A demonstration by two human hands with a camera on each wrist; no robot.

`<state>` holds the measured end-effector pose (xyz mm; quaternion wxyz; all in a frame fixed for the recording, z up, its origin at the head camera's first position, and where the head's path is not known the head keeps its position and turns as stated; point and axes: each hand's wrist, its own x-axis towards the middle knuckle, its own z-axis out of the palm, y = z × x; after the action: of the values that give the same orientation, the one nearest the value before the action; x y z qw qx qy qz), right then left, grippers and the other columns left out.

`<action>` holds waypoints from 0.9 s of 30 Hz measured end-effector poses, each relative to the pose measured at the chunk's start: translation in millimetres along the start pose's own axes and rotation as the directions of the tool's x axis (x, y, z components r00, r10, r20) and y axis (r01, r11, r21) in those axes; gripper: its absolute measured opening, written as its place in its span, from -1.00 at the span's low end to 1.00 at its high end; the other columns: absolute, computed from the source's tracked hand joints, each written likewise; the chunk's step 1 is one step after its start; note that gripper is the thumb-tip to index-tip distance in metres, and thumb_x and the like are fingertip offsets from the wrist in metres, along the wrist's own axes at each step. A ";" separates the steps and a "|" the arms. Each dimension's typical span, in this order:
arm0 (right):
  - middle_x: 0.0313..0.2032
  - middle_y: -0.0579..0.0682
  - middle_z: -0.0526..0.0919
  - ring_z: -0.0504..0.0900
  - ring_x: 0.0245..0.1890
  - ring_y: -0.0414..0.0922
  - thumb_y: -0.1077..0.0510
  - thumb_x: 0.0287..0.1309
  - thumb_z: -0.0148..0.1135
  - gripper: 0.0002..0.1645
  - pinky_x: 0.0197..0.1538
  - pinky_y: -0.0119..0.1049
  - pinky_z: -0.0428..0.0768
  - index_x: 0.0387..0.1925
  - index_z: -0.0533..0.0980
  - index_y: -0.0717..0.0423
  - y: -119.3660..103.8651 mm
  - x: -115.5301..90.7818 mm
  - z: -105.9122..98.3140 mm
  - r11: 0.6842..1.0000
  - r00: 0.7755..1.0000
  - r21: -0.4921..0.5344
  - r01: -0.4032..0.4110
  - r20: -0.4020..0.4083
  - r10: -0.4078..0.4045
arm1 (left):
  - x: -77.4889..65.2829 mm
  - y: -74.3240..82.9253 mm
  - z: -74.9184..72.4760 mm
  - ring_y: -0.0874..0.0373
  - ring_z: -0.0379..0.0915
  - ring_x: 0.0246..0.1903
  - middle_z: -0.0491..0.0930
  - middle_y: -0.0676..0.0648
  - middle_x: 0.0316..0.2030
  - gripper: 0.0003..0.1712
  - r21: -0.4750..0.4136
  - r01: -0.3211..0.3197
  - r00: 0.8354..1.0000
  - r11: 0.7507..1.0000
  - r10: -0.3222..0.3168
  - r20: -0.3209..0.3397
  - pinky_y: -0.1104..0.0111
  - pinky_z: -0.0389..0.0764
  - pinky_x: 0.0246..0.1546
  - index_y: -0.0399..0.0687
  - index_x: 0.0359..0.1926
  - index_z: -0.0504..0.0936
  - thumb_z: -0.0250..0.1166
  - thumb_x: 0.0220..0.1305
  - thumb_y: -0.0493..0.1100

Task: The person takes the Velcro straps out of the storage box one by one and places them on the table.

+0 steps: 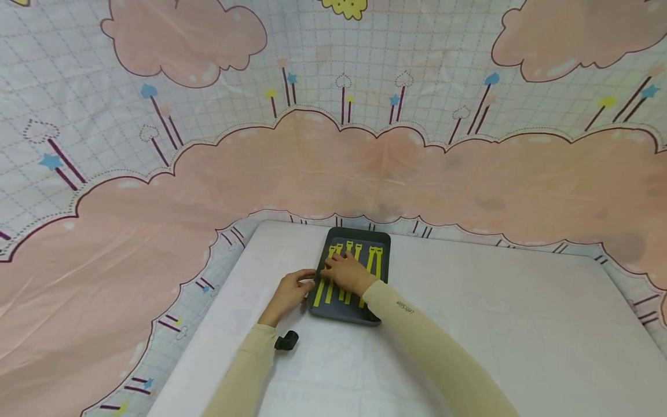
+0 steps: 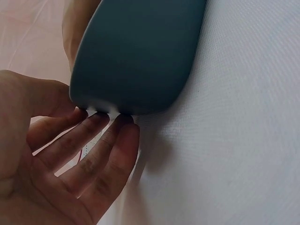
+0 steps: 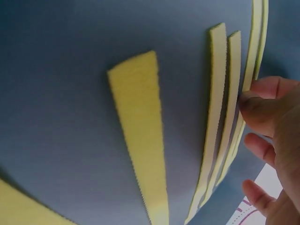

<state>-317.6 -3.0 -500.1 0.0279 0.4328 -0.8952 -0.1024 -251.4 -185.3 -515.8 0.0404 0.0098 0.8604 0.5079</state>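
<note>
In the head view, yellow hook-and-loop cable ties lie lengthwise in a dark grey tray, their slotted heads at the far end. My right hand reaches over the tray. In the right wrist view, its thumb and index finger pinch the edge of one yellow tie; the other fingers are spread apart. My left hand is at the tray's left side. In the left wrist view, its extended fingertips touch the tray's outer wall, and the thumb lies near the rim.
A small black object is beside the left wrist. The tray stands on a white-covered table. Behind the table hangs a patterned cloth with pink clouds.
</note>
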 end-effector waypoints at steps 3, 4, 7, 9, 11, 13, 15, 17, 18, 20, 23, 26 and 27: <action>0.16 -0.09 0.54 0.49 0.20 -0.06 0.07 0.41 0.11 -0.62 0.26 0.04 0.46 0.18 0.51 -0.34 -0.4 -1.5 -0.5 1.000 1.000 -0.007 0.000 0.003 0.000 | 0.2 -0.8 0.5 0.07 0.66 -0.20 0.59 -0.26 0.15 -0.57 0.001 0.000 1.000 1.000 0.000 0.001 0.34 0.61 -0.44 -0.14 0.23 0.55 0.20 0.34 -0.31; 0.17 -0.09 0.53 0.49 0.21 -0.06 0.06 0.41 0.09 -0.63 0.26 0.05 0.46 0.18 0.50 -0.34 -0.4 -2.0 -0.7 1.000 1.000 -0.008 0.000 0.004 0.000 | 0.4 -1.1 0.7 0.07 0.66 -0.20 0.59 -0.26 0.15 -0.57 0.000 0.000 1.000 1.000 0.000 0.002 0.34 0.61 -0.44 -0.13 0.23 0.55 0.20 0.34 -0.30; 0.16 -0.08 0.53 0.49 0.19 -0.05 0.06 0.44 0.05 -0.64 0.24 0.04 0.48 0.18 0.50 -0.33 -0.2 -3.6 -1.1 1.000 1.000 -0.005 0.002 -0.011 -0.002 | 0.9 -1.8 1.0 0.07 0.66 -0.21 0.59 -0.26 0.15 -0.57 -0.002 0.001 1.000 1.000 -0.001 0.003 0.35 0.61 -0.44 -0.13 0.23 0.55 0.20 0.34 -0.30; 0.14 -0.08 0.53 0.50 0.17 -0.06 0.06 0.45 0.02 -0.65 0.21 0.03 0.50 0.17 0.50 -0.33 0.2 -4.7 -1.2 1.000 1.000 -0.010 0.008 -0.028 -0.008 | 1.0 -2.1 1.2 0.08 0.66 -0.22 0.59 -0.26 0.16 -0.57 -0.001 0.000 1.000 1.000 0.000 0.003 0.35 0.61 -0.45 -0.12 0.23 0.55 0.20 0.35 -0.29; 0.13 -0.08 0.53 0.50 0.16 -0.06 0.06 0.45 0.01 -0.65 0.19 0.01 0.51 0.16 0.50 -0.33 0.9 -6.2 -0.7 1.000 0.999 -0.023 0.016 -0.047 -0.017 | 1.1 -2.4 1.2 0.09 0.65 -0.22 0.59 -0.25 0.16 -0.56 -0.003 0.001 1.000 1.000 -0.001 0.005 0.36 0.60 -0.45 -0.11 0.23 0.55 0.20 0.35 -0.29; 0.14 -0.07 0.52 0.49 0.17 -0.05 0.07 0.45 0.01 -0.63 0.19 0.02 0.51 0.18 0.49 -0.34 1.9 -7.6 0.1 0.999 0.998 -0.036 0.024 -0.059 -0.027 | 0.9 -2.6 1.2 0.08 0.65 -0.22 0.59 -0.25 0.16 -0.56 -0.002 -0.001 1.000 1.000 0.001 0.004 0.36 0.60 -0.45 -0.11 0.24 0.55 0.20 0.35 -0.29; 0.14 -0.05 0.52 0.48 0.18 -0.04 0.08 0.45 0.03 -0.62 0.21 0.04 0.50 0.19 0.49 -0.33 3.6 -9.2 0.8 0.999 0.997 -0.035 0.034 -0.070 -0.036 | 0.7 -3.3 1.4 0.08 0.65 -0.22 0.59 -0.25 0.15 -0.56 0.003 -0.006 1.000 1.000 0.006 0.005 0.37 0.59 -0.46 -0.12 0.24 0.55 0.19 0.35 -0.29; 0.14 -0.05 0.51 0.48 0.19 -0.03 0.09 0.44 0.04 -0.63 0.23 0.06 0.50 0.17 0.50 -0.33 5.7 -10.6 1.1 0.999 0.995 -0.029 0.038 -0.090 -0.041 | 0.0 -2.6 1.1 0.08 0.66 -0.22 0.59 -0.26 0.15 -0.56 0.001 -0.008 1.000 1.000 0.008 0.001 0.37 0.59 -0.46 -0.13 0.24 0.55 0.20 0.34 -0.29; 0.13 -0.04 0.51 0.48 0.18 -0.04 0.09 0.44 0.04 -0.64 0.23 0.05 0.50 0.16 0.51 -0.32 6.8 -11.2 0.6 0.999 0.994 -0.025 0.039 -0.098 -0.042 | -0.4 -2.3 1.0 0.07 0.66 -0.23 0.59 -0.26 0.15 -0.56 0.001 -0.010 1.000 1.000 0.010 0.000 0.37 0.59 -0.46 -0.14 0.23 0.55 0.20 0.34 -0.29; 0.11 -0.05 0.51 0.49 0.15 -0.05 0.08 0.44 0.05 -0.67 0.22 0.03 0.51 0.13 0.52 -0.31 8.9 -12.5 -0.9 0.999 0.991 -0.020 0.041 -0.123 -0.044 | -1.2 -1.7 0.6 0.06 0.66 -0.23 0.60 -0.26 0.15 -0.56 -0.002 -0.012 1.000 1.000 0.012 -0.002 0.37 0.59 -0.47 -0.14 0.23 0.55 0.20 0.34 -0.29; 0.12 -0.06 0.52 0.49 0.16 -0.05 0.08 0.43 0.05 -0.69 0.21 -0.01 0.52 0.11 0.52 -0.30 11.0 -14.6 -5.4 0.999 0.987 -0.026 0.042 -0.155 -0.045 | -2.0 -1.8 0.0 0.06 0.66 -0.22 0.60 -0.26 0.15 -0.56 -0.001 -0.016 1.000 1.000 0.016 -0.001 0.37 0.59 -0.47 -0.15 0.23 0.55 0.20 0.34 -0.29; 0.13 -0.06 0.53 0.47 0.20 -0.04 0.10 0.42 0.08 -0.70 0.22 -0.03 0.51 0.10 0.50 -0.26 11.4 -16.2 -11.4 0.999 0.982 -0.017 0.049 -0.182 -0.051 | -2.3 -3.0 -0.8 0.05 0.67 -0.20 0.59 -0.26 0.15 -0.56 0.007 -0.016 1.000 1.000 0.016 -0.002 0.37 0.60 -0.46 -0.15 0.23 0.55 0.19 0.34 -0.29; 0.13 -0.07 0.54 0.47 0.21 -0.04 0.11 0.41 0.09 -0.71 0.21 -0.03 0.52 0.09 0.50 -0.25 11.2 -16.8 -13.3 0.999 0.980 -0.010 0.051 -0.191 -0.052 | -2.3 -3.2 -1.2 0.05 0.67 -0.18 0.59 -0.26 0.15 -0.56 0.008 -0.015 1.000 1.000 0.015 -0.001 0.37 0.61 -0.45 -0.15 0.24 0.54 0.19 0.34 -0.29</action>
<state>-313.9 14.7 -484.1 0.1120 0.4637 -0.8766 -0.0635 -249.1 -188.0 -517.9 0.0362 0.0163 0.8623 0.5049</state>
